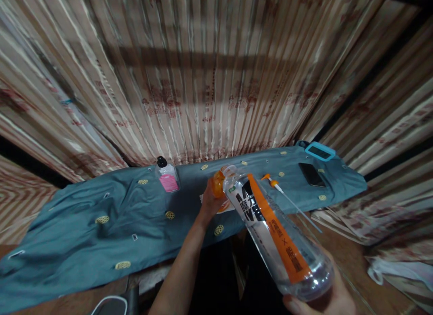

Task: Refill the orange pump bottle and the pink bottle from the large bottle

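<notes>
Striped curtains [203,80] hang right behind, and in front of them a table draped in a teal cloth [101,220] dotted with yellow motifs. Here's the action: the right hand [324,297] grips the base of a clear plastic bottle [274,233] with an orange-banded label, tilted so its open neck points away toward the table. The left hand [211,200] is closed around an orange cap [218,184] right at the bottle's mouth, fingers wrapped, cap touching or just off the neck; hard to tell which.

To the left of the bottle, a small clear bottle with a pink label [167,176] and black top stands on the cloth. To the right of the bottle's neck lies a thin rod with an orange tip [287,198], further right a dark phone [311,174], and beyond that a blue-framed device [320,151].

Judging from the grip, the thing to get right here is alignment: keep the bottle steady from the base, hold the cap square to the threads, and turn with the fingertips rather than the whole wrist.
</notes>
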Demonstrator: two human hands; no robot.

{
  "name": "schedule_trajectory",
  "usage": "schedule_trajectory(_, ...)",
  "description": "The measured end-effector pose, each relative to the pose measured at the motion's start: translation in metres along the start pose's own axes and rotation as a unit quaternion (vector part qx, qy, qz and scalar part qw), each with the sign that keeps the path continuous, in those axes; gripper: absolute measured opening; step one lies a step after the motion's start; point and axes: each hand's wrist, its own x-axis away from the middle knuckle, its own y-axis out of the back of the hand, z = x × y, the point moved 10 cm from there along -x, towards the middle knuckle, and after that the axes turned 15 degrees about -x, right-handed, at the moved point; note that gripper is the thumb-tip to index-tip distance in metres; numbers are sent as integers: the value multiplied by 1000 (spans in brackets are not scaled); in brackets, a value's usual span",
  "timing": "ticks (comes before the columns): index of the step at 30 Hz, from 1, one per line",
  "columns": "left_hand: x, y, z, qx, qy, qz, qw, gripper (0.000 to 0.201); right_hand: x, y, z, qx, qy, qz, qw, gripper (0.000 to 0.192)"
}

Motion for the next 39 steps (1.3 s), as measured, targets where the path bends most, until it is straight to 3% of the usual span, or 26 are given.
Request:
schedule_trajectory(1, 0, 0, 0, -4, 1, 2, 1000, 55, -2, -1, 0, 31, 20, 42, 998, 80)
schedule_trajectory(4, 0, 0, -1, -10, -1, 2, 1000, 56, -3, 4, 0, 86, 64, 86, 991, 79)
schedule_trajectory(25, -1, -3, 6, -17, 18, 11, 1000, 55, 1, -11, 12, 136, 138, 136, 972, 76)
schedule_trajectory(31, -1, -3, 7, -21, 15, 19, 999, 58, -1, -3, 6, 110, 111, 110, 982, 78)
schedule_trajectory(39, -1, -2, 4, -23, 11, 16, 1000, 56, 0, 7, -2, 66, 38, 25, 997, 76)
